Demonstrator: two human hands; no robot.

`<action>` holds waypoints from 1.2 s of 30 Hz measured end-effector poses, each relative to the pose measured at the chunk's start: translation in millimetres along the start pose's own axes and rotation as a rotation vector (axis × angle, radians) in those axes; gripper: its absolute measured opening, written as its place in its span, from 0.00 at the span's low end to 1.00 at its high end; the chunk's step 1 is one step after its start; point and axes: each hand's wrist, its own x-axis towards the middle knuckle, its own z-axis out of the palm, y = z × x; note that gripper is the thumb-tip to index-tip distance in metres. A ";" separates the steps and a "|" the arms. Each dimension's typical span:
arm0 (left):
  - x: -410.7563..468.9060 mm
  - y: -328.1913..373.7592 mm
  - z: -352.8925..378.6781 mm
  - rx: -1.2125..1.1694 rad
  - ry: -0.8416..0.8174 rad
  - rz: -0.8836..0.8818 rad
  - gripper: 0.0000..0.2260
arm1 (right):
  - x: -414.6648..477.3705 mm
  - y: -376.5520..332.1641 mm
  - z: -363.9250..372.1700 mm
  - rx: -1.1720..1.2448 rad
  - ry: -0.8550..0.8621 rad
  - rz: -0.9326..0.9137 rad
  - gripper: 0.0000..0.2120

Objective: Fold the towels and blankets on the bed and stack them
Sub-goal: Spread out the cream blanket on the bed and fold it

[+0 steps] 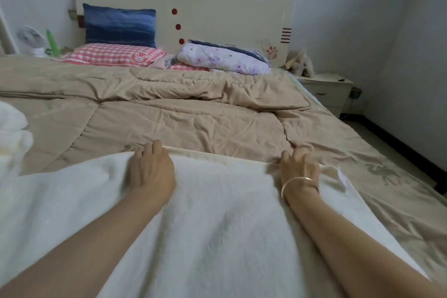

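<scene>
White fleece blanket (pixel 217 220) is spread over the tan quilt (pixel 183 113), its far edge clutched by the left hand (pixel 151 168) and right hand (pixel 300 168); folding appears barely begun, with another white bundle (pixel 12 128) seen at left.

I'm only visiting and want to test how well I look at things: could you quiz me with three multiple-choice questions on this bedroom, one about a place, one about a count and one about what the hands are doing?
1. The blue pillow is: A leaning on the headboard; B lying on the floor; C held up in the air.
2. How many red dots are on the headboard? A one; B five; C three.
3. The left hand and right hand are: A raised in the air; B gripping the white blanket at its far edge; C holding a pillow.

Answers: 1 A, it stands upright against the board. 2 C, three dots run down it. 3 B, the fingers of both hands curl over the edge.
</scene>
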 end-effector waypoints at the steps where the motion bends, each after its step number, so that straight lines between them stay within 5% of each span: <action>1: -4.7 4.9 16.3 -0.018 0.015 -0.012 0.16 | -0.1 -0.4 14.0 0.024 -0.031 -0.007 0.08; 7: -15.9 22.7 17.7 -0.117 0.036 -0.053 0.24 | 5.2 9.3 40.8 -0.067 0.007 -0.045 0.19; 11: -55.1 8.6 -11.6 -0.146 -0.016 0.087 0.17 | -1.2 0.8 20.5 -0.132 -0.079 -0.103 0.20; 14: -97.4 -16.8 -23.5 -0.251 -0.128 0.100 0.22 | -20.5 3.6 -1.5 -0.029 -0.077 -0.109 0.18; 18: -141.9 -26.2 -60.1 -0.423 -0.018 0.119 0.21 | -54.9 14.3 -26.0 0.182 0.027 -0.146 0.20; 25: -231.6 -1.8 -82.0 -0.300 -0.296 0.428 0.44 | -130.5 61.6 -43.0 0.216 -0.411 -0.089 0.34; 30: -239.1 -14.1 -90.5 -0.542 -0.033 0.183 0.31 | -215.7 4.3 -101.0 0.372 -0.166 -0.539 0.46; 32: -245.2 -30.0 -104.8 -0.615 0.062 0.054 0.27 | -254.2 -27.0 -123.7 0.469 -0.200 -0.730 0.51; 36: -268.1 -100.8 -130.2 -0.611 0.183 -0.137 0.24 | -304.5 -82.6 -141.6 0.572 -0.438 -0.838 0.39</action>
